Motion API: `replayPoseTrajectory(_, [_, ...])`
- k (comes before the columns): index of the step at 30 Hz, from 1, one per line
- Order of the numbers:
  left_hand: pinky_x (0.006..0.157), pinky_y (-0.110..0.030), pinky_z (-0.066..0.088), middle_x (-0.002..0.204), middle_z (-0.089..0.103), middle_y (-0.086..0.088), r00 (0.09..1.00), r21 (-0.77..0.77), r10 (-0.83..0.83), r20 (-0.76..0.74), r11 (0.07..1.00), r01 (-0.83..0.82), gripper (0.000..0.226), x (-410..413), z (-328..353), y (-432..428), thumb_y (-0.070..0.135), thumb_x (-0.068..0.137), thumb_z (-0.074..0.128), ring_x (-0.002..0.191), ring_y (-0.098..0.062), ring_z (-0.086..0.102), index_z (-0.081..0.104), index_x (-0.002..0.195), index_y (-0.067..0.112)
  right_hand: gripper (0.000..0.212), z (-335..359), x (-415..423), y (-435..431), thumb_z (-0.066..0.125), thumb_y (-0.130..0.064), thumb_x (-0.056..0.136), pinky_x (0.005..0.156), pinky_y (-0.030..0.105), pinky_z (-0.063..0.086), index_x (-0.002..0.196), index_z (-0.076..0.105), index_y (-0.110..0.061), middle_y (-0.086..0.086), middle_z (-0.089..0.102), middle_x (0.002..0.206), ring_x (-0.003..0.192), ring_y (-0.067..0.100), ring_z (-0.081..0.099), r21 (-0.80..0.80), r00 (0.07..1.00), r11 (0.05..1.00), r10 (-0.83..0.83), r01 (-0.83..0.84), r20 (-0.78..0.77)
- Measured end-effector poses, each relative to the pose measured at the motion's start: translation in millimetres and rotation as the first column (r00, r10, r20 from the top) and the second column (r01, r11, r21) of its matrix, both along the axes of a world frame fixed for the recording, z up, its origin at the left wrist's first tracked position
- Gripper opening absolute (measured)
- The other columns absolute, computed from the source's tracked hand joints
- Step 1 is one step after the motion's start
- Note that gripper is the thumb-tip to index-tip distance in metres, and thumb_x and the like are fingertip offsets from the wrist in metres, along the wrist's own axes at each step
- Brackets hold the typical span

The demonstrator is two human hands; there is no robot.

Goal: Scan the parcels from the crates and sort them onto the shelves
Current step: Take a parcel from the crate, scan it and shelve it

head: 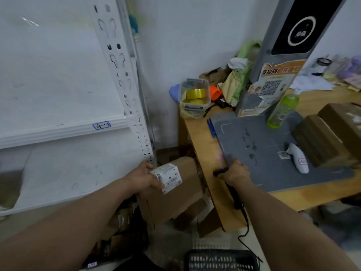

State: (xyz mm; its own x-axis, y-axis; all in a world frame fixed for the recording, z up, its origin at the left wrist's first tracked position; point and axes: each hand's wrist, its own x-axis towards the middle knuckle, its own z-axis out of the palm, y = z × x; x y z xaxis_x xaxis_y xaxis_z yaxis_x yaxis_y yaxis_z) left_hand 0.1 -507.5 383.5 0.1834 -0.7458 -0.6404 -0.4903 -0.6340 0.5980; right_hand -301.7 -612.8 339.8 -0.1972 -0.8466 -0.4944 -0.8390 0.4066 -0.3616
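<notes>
The black crate [220,260] sits nearest, below the surface's [203,145] front corner. Left of the surface, the left hand [140,178] holds a cardboard parcel [172,200], fingers clamped on its top edge, label [169,178] facing up, probably for reading. At the surface's front edge the right hand's [235,172] fingers wrap a corded scanner [233,194], head towards the label. Farther left is the shelf [64,130] marked 4-2.

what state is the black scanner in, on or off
On: a small blue light glows on the black scanner that the right hand grips.
</notes>
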Motion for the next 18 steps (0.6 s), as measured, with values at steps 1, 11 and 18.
replayPoseTrajectory(1, [0.077,-0.029,0.048,0.119,0.054,-0.002,1.0,0.0,0.02,-0.023,1.0,-0.02,0.085,-2.2,-1.4,-1.7,0.023,0.074,0.087,0.1,-0.017,0.056,0.036,0.141,0.023,0.082,-5.1,-3.7,1.7,0.078,-0.027,0.084,0.107,0.048,0.045,0.147,0.028,-0.009,0.021,0.044,0.143,0.13,0.039,0.047,0.029,0.999,0.999,-0.019,0.017,0.046])
replayPoseTrajectory(11, [0.072,-0.033,0.051,0.132,0.055,-0.008,0.972,0.051,0.221,-0.077,0.975,-0.218,0.085,1.4,-13.4,-6.1,0.022,0.074,0.086,0.104,-0.024,0.059,0.042,0.147,0.019,0.022,4.1,-14.1,20.8,0.074,-0.018,0.086,0.074,0.038,0.053,0.103,0.066,-0.006,0.015,0.065,0.099,0.089,0.031,0.064,0.352,0.897,0.931,-0.075,-0.094,0.436])
replayPoseTrajectory(18, [0.084,-0.043,0.057,0.132,0.058,-0.012,0.958,0.052,0.286,-0.032,0.957,-0.284,0.081,4.6,-18.3,-7.4,0.022,0.068,0.084,0.109,-0.032,0.06,0.047,0.14,0.014,0.032,37.4,15.4,25.0,0.079,-0.02,0.082,0.083,0.039,0.057,0.111,0.067,-0.028,0.006,0.071,0.11,0.099,0.024,0.066,0.215,0.777,0.926,0.117,-0.311,0.618])
